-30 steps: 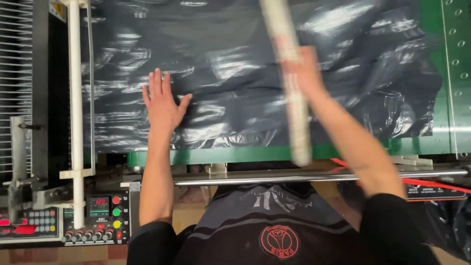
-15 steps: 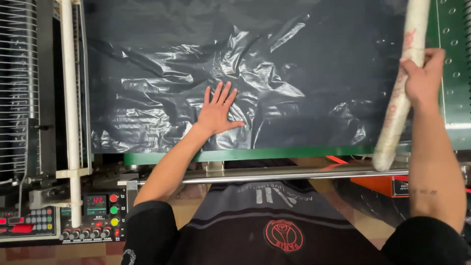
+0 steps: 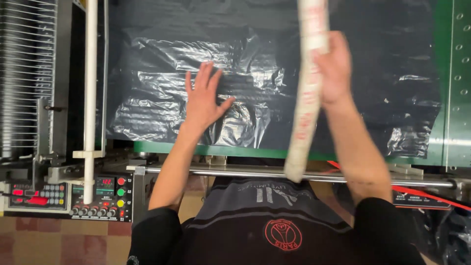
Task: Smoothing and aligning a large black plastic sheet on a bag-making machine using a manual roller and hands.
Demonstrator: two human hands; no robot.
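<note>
While the left hand [image 3: 203,100] lies flat with fingers spread on the crinkled black plastic sheet [image 3: 162,105] covering the green worktop [image 3: 167,147], the right hand [image 3: 335,68] grips a pale cardboard tube [image 3: 306,93] above it.

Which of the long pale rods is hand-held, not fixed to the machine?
The printed cardboard tube, gripped by the right hand. The white upright bar and steel rail are machine-mounted.

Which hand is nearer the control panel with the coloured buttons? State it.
Left. The left hand lies flat on the black plastic sheet, up and right of the control panel; the right hand, gripping the white tube, is farther right.
</note>
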